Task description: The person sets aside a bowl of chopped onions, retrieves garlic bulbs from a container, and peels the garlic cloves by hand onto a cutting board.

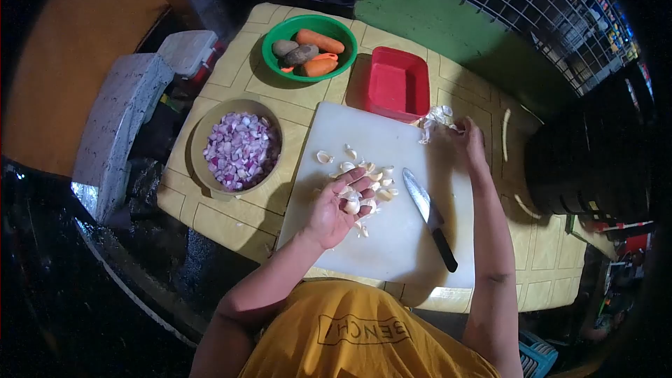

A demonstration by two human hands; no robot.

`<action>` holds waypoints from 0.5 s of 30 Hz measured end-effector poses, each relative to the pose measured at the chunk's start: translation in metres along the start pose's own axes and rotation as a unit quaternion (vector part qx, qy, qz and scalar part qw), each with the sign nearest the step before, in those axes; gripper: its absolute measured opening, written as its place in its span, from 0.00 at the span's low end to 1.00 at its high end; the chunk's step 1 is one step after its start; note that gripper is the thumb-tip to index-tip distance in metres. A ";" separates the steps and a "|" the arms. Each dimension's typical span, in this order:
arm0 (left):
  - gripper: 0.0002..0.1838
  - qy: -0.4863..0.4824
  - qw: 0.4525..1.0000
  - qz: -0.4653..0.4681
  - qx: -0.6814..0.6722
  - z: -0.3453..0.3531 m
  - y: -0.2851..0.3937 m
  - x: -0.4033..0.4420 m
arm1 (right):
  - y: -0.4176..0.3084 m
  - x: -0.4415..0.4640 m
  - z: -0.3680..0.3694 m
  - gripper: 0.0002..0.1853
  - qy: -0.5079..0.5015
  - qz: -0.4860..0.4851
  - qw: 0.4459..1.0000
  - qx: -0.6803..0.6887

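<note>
Garlic cloves (352, 204) rest in my left hand (334, 211), palm turned up and fingers curled around them, above the white cutting board (336, 126). Beneath and beyond that hand, several loose garlic cloves (386, 194) are scattered on the board. My right hand (469, 141) is at the board's far right corner, fingers drawn together at a small heap of garlic skins (437, 117); a bit of skin appears between the fingertips. A knife (425, 206) with a black handle lies on the board between my hands, its blade pointing away from me.
Left of the board stands a bowl (198, 150) of chopped red onion. A green bowl (269, 56) with carrots and brown tubers is at the back, beside a red plastic container (397, 84). A large black object (588, 147) stands at the right of the yellow-covered table (553, 259).
</note>
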State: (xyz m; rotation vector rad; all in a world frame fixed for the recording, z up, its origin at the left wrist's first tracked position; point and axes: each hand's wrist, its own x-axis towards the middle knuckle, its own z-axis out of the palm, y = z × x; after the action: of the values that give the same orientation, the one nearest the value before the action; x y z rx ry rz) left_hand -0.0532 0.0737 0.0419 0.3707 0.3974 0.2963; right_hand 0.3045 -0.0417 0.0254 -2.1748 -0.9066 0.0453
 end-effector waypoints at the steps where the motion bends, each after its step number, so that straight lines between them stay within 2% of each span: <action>1: 0.25 0.031 0.999 0.013 0.004 0.005 0.002 -0.002 | -0.004 -0.003 -0.002 0.08 0.045 -0.065 0.994 -0.071; 2: 0.25 0.033 0.999 0.020 0.001 0.006 0.003 -0.003 | -0.008 -0.006 -0.006 0.08 0.088 -0.130 0.978 -0.140; 4: 0.26 0.047 0.998 0.024 0.038 0.005 0.002 -0.004 | -0.068 -0.037 -0.009 0.09 0.047 -0.107 0.990 -0.084; 5: 0.26 0.050 0.998 0.023 0.039 0.001 -0.001 -0.003 | -0.089 -0.063 0.010 0.10 -0.029 -0.042 0.985 0.166; 6: 0.26 0.044 0.996 0.034 0.071 -0.004 -0.005 0.001 | -0.129 -0.096 0.011 0.13 -0.149 -0.022 0.973 0.173; 7: 0.26 0.032 0.993 0.041 0.106 -0.005 -0.009 0.004 | -0.152 -0.124 0.020 0.15 -0.239 0.045 0.950 0.193; 8: 0.26 0.021 0.987 0.091 0.133 0.001 -0.014 0.003 | -0.180 -0.143 0.024 0.15 -0.226 0.007 0.960 0.164; 9: 0.26 0.011 0.987 0.078 0.139 0.003 -0.015 0.001 | -0.198 -0.155 0.026 0.15 -0.212 -0.030 0.968 0.131; 11: 0.26 0.048 0.942 0.144 0.298 0.006 -0.015 -0.001 | -0.190 -0.163 0.038 0.14 -0.176 -0.032 0.972 0.152; 13: 0.26 0.040 0.936 0.128 0.326 0.012 -0.015 -0.008 | -0.185 -0.166 0.044 0.14 -0.138 -0.043 0.975 0.171; 15: 0.25 0.077 0.944 0.067 0.313 0.014 -0.018 -0.012 | -0.184 -0.172 0.045 0.11 -0.136 -0.093 0.971 0.174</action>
State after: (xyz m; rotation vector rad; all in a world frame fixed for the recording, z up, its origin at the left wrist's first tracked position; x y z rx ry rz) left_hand -0.0545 0.0490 0.0501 1.0075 0.6209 0.3289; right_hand 0.0538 -0.0356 0.0739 -1.7752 -1.1592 0.3906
